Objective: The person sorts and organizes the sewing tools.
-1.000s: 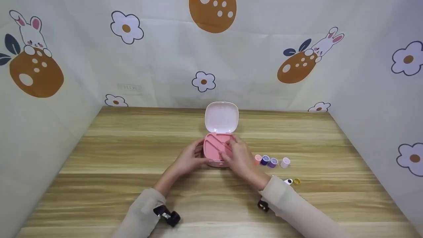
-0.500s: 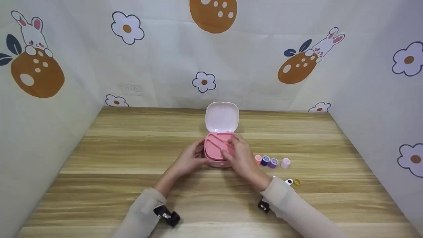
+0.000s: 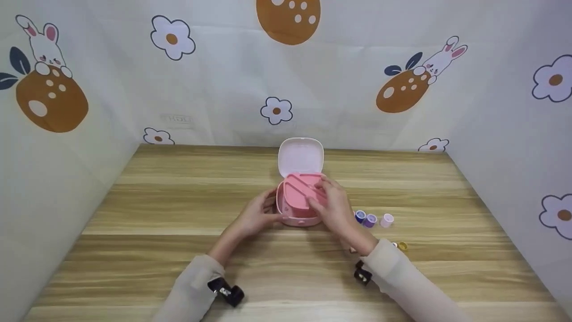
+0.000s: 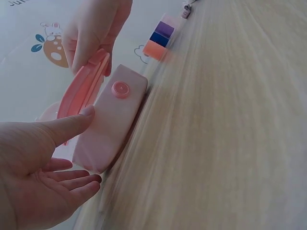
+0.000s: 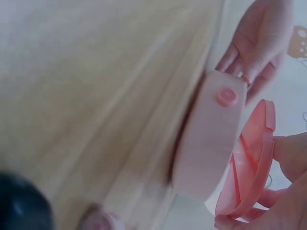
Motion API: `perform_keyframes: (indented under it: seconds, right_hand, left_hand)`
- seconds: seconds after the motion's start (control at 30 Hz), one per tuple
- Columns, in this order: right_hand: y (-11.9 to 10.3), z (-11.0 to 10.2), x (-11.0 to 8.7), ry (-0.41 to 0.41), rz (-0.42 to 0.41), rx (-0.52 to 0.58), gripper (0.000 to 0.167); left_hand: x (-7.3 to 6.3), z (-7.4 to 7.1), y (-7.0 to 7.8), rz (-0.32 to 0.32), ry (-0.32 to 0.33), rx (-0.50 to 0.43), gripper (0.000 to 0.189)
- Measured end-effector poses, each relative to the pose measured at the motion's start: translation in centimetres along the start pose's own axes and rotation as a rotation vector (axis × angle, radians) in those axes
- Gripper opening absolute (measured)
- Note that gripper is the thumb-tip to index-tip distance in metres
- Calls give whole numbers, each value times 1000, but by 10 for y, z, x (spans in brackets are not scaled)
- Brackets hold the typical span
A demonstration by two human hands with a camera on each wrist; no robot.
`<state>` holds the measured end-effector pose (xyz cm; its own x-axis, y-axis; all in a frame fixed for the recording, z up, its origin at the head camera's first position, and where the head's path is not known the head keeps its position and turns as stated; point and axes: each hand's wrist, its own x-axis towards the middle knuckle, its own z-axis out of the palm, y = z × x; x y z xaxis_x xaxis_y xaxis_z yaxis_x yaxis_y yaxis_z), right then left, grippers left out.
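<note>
A pale pink box (image 3: 298, 222) stands on the table with its hinged lid (image 3: 301, 156) raised at the back. My left hand (image 3: 257, 213) holds the box at its front left corner, thumb at the rim and fingers along the side. With my right hand (image 3: 333, 206) I pinch a darker pink divided tray (image 3: 300, 193) by its right edge. The tray (image 4: 81, 91) is tilted and partly lifted above the box, and the box's left inner wall shows beside it. Slanted grooves cross the tray's face. A round pink button (image 4: 121, 89) sits on the box front.
Right of the box stand small cylinders: a blue one (image 3: 360, 217), a purple one (image 3: 370, 220) and a pale pink one (image 3: 387, 220). An orange cylinder (image 4: 154, 50) is mostly hidden by my right hand in the head view. A small yellow piece (image 3: 403, 246) lies nearer me.
The tray has come up out of the box and shifted right and back, carried by my right hand. My left hand has stayed at the box corner.
</note>
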<state>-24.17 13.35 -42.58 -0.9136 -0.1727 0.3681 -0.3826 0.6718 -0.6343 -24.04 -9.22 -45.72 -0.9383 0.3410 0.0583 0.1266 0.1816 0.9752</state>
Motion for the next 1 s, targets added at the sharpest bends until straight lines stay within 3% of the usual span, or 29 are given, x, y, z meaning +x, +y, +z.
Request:
perform_keyframes:
  seconds: [0.87, 1.0]
  right_hand:
    - [18, -30, -4, 107, -24, -39, 30]
    - [20, -37, -6, 108, 19, -43, 32]
  left_hand:
    - [-1, 0, 1, 7, -9, 12, 79]
    - [-1, 1, 2, 0, -4, 10, 80]
